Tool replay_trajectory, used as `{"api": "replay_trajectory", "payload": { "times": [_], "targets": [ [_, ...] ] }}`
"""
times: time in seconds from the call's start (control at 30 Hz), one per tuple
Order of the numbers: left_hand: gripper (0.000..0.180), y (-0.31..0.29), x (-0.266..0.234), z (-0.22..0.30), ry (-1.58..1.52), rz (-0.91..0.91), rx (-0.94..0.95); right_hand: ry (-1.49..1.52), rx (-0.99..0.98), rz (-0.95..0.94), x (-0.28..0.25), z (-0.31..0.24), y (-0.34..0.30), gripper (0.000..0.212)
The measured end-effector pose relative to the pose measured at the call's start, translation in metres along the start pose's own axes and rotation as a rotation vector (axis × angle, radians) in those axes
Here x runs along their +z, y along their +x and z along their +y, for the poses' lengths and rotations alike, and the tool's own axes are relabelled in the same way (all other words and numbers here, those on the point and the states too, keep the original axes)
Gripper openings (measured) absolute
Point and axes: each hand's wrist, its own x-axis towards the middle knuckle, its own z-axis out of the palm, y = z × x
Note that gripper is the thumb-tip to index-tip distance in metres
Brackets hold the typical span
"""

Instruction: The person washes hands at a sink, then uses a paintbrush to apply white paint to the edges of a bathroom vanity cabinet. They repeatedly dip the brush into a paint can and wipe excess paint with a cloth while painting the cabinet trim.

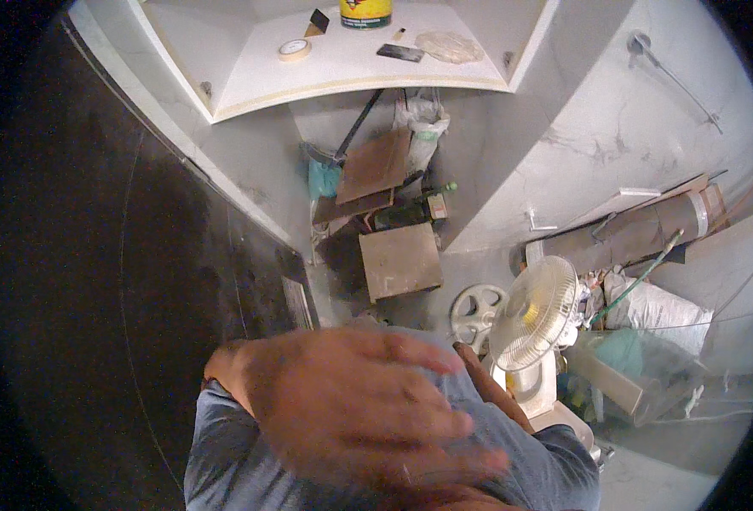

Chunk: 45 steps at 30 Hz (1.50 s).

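My left hand (351, 400) is raised close in front of my grey shirt (232, 451), its fingers stretched to the right and apart. Motion blurs the fingers, and nothing shows in them. Of my right arm I see the forearm (497, 387) below the grey sleeve; the hand itself is hidden. Ahead, a white shelf (325, 85) carries a yellow and green can (365, 14), a roll of tape (294, 49), a dark-bladed scraper (317, 22), a flat black piece (400, 53) and a crumpled clear plastic bag (449, 48). Neither hand touches these.
Below the shelf stand a pale box (400, 260), brown boards (375, 166) and a white bag (425, 119). To the right are a fan (537, 311), a white wheel-like base (477, 313), a long wrapped roll (619, 234) and a green stick (640, 279). A dark panel (95, 281) rises at left.
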Motion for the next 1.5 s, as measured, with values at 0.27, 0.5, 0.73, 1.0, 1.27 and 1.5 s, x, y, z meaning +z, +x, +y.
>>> {"api": "replay_trajectory", "payload": {
  "times": [0.27, 0.5, 0.73, 1.0, 1.27, 1.5],
  "targets": [
    [0.036, -0.033, 0.004, -0.034, -0.101, 0.24, 0.195, 0.18, 0.061, 0.143, -0.062, -0.099, 0.049, 0.029],
    [0.025, -0.044, -0.07, -0.061, -0.058, 0.118, 0.174, 0.348, -0.248, 0.111, -0.198, -0.206, 0.036, 0.03],
    [0.021, -0.082, -0.092, -0.063, 0.375, 0.204, 0.343, 0.447, -0.203, 0.221, -0.264, -0.248, 0.07, 0.029],
    [0.018, -0.149, -0.088, -0.127, 0.25, -0.22, -0.16, -0.104, 0.046, 0.428, -0.253, -0.198, 0.177, 0.075],
    [0.016, 0.039, -0.18, -0.224, 0.376, -0.461, 0.045, -0.003, -0.083, 0.142, -0.304, -0.153, 0.239, 0.072],
    [0.025, 0.145, -0.258, -0.276, 0.226, -0.395, -0.551, 0.269, -0.598, 0.129, -0.566, -0.195, 0.204, 0.048]
  ]
}}
